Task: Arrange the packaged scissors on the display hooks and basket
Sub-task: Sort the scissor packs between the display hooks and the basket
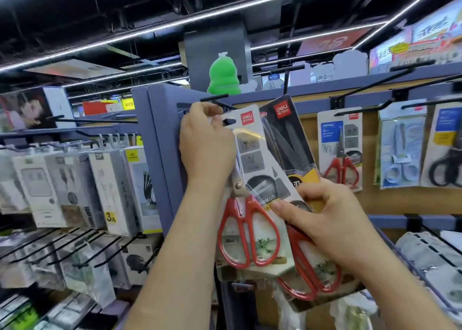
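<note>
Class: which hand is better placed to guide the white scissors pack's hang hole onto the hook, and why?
Left, probably. The left hand pinches the top of the white pack beside its hang hole, close to the black hook. The right hand grips lower down, also holding the black pack.

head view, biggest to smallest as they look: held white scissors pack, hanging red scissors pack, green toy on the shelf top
1. held white scissors pack, but it is nearest the camera, so real size is unsure
2. hanging red scissors pack
3. green toy
</note>
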`<state>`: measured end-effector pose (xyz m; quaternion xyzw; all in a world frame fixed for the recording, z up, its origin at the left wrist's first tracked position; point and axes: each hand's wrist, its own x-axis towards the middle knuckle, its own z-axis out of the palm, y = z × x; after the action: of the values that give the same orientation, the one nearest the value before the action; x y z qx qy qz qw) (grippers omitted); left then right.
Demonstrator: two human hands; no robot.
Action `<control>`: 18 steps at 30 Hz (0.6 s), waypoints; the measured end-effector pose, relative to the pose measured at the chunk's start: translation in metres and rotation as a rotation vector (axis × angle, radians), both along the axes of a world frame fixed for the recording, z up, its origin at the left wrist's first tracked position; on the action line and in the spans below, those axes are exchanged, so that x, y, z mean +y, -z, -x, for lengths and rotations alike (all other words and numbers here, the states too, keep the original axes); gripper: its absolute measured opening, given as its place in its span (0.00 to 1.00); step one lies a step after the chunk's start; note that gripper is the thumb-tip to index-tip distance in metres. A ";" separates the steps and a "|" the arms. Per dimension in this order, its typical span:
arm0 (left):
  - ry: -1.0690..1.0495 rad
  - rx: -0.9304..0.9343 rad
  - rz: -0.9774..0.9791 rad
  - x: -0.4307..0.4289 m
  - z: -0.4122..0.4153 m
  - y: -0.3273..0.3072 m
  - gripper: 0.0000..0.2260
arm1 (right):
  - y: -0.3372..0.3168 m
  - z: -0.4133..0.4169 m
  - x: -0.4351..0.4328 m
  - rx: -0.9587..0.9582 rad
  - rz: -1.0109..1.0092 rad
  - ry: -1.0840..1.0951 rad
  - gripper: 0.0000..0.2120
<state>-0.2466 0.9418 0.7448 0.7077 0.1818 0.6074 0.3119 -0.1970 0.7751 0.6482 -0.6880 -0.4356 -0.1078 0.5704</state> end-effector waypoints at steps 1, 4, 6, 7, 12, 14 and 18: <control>-0.038 0.032 -0.039 0.000 -0.001 0.002 0.07 | 0.000 0.001 0.001 -0.004 -0.008 0.007 0.02; -0.089 0.058 -0.108 -0.002 -0.001 0.006 0.10 | 0.003 0.004 0.009 -0.024 -0.021 0.043 0.08; -0.108 0.078 -0.183 -0.002 0.000 0.011 0.14 | 0.005 0.008 0.014 -0.066 -0.024 0.095 0.16; -0.101 0.108 -0.220 -0.002 0.003 0.017 0.17 | 0.005 0.010 0.016 -0.071 -0.043 0.112 0.19; 0.084 0.266 -0.322 -0.017 0.037 0.075 0.23 | 0.005 0.015 0.023 -0.095 -0.080 0.189 0.23; 0.130 0.365 -0.314 -0.016 0.042 0.084 0.26 | 0.003 0.017 0.025 -0.129 -0.070 0.236 0.24; 0.309 0.429 -0.160 0.000 0.034 0.069 0.30 | 0.001 0.019 0.032 -0.096 -0.036 0.238 0.23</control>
<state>-0.2806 0.9414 0.6759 0.8617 0.0849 0.4014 0.2985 -0.2160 0.8067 0.6476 -0.7185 -0.3756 -0.2153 0.5444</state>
